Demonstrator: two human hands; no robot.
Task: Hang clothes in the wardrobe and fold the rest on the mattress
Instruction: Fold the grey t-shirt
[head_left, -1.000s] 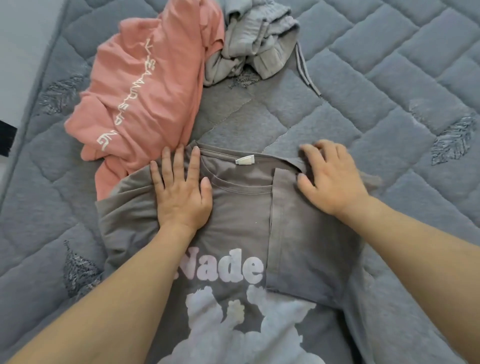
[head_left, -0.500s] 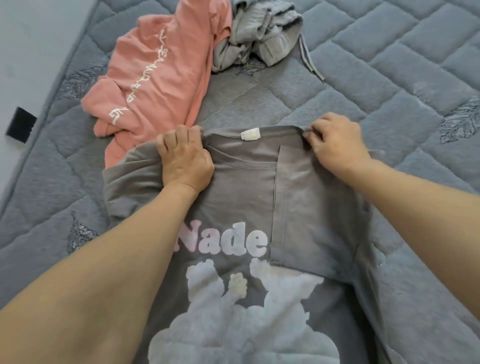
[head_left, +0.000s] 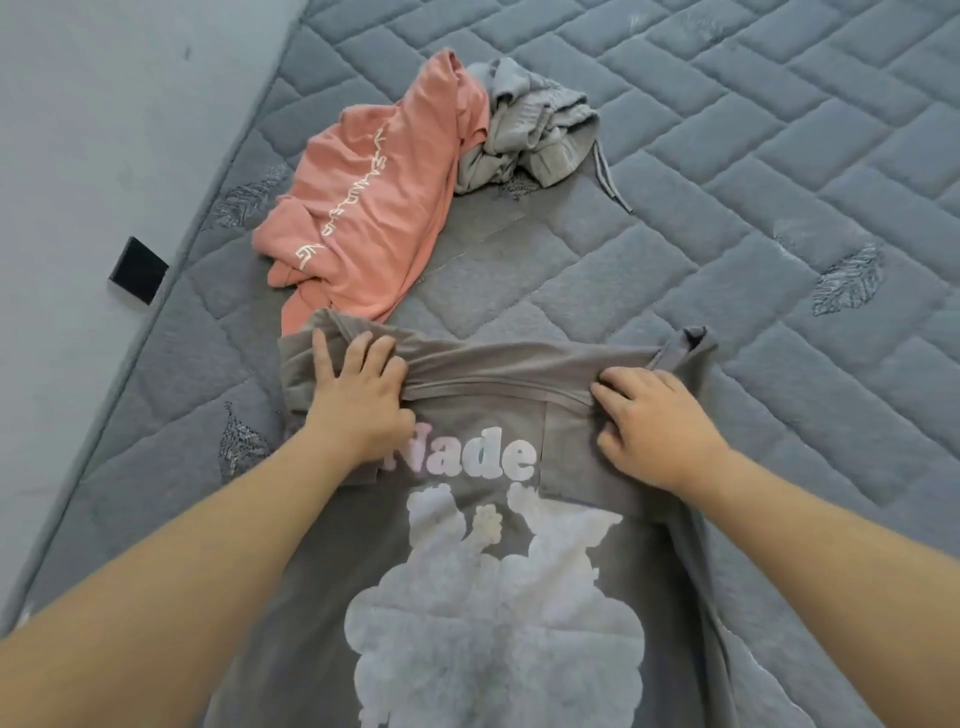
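A grey printed T-shirt (head_left: 467, 545) lies on the quilted mattress (head_left: 779, 182), its collar end folded over.

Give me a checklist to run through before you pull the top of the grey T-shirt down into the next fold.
1. Left hand grips the collar edge: ok.
2. Right hand grips the other side: ok.
3. Right sleeve already folded in on the grey T-shirt: ok.
4. Left sleeve folded in: not ok, it is bunched beside the hand.
5. Pink sweatshirt apart from the T-shirt: not ok, the edges overlap.
6. Hem lying flat: cannot tell, out of view.
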